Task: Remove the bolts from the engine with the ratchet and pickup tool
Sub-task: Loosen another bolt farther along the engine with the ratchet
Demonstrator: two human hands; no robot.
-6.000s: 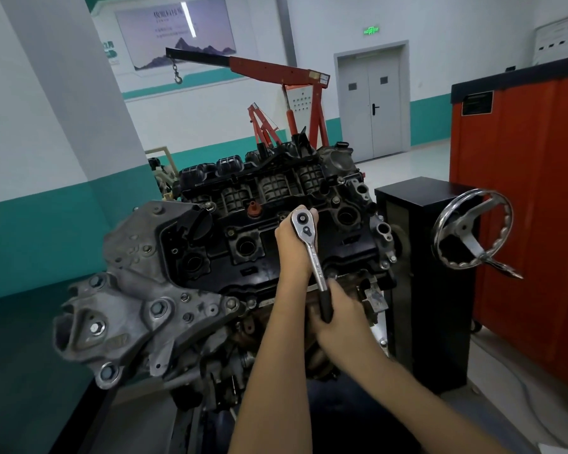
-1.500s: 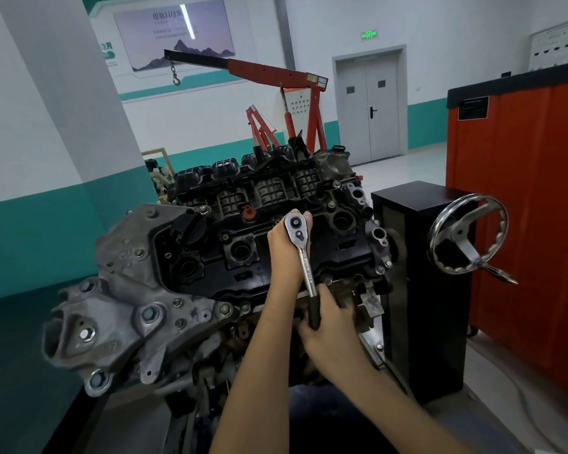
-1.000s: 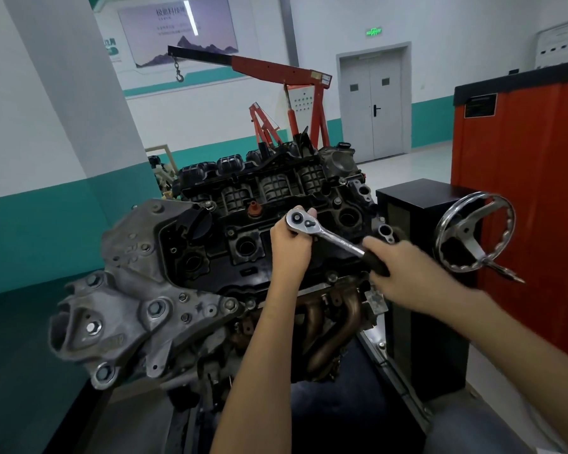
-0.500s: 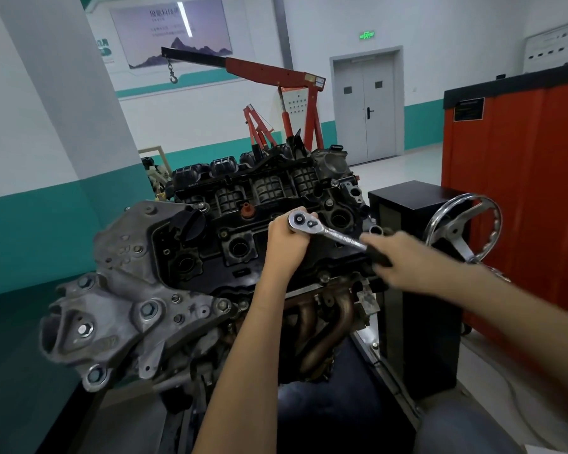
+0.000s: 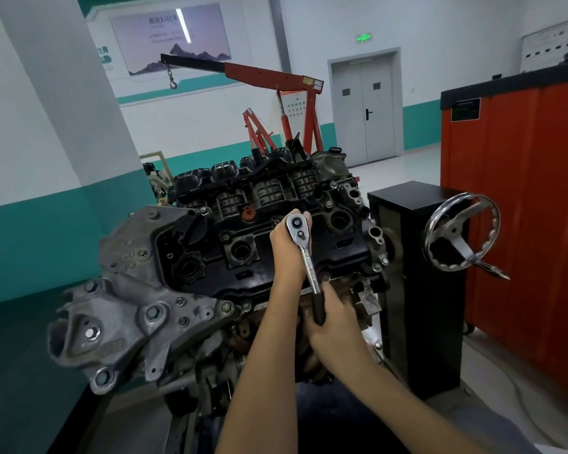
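Observation:
The engine (image 5: 230,257) sits on a stand in front of me, its black valve cover facing up. A chrome ratchet (image 5: 304,253) stands on the cover near its middle right, head up top and handle slanting down toward me. My left hand (image 5: 287,247) wraps around the ratchet head from the left and steadies it. My right hand (image 5: 333,317) grips the black handle end at the cover's near edge. The bolt under the ratchet head is hidden. No pickup tool is in view.
A black stand post (image 5: 417,257) with a chrome handwheel (image 5: 461,237) stands right of the engine. Behind it is a red cabinet (image 5: 522,208). A red engine hoist (image 5: 276,93) stands beyond the engine. A grey-and-teal pillar (image 5: 63,126) is at the left.
My right hand has swung the ratchet handle from pointing right back down toward me. My left hand has stayed on the ratchet head.

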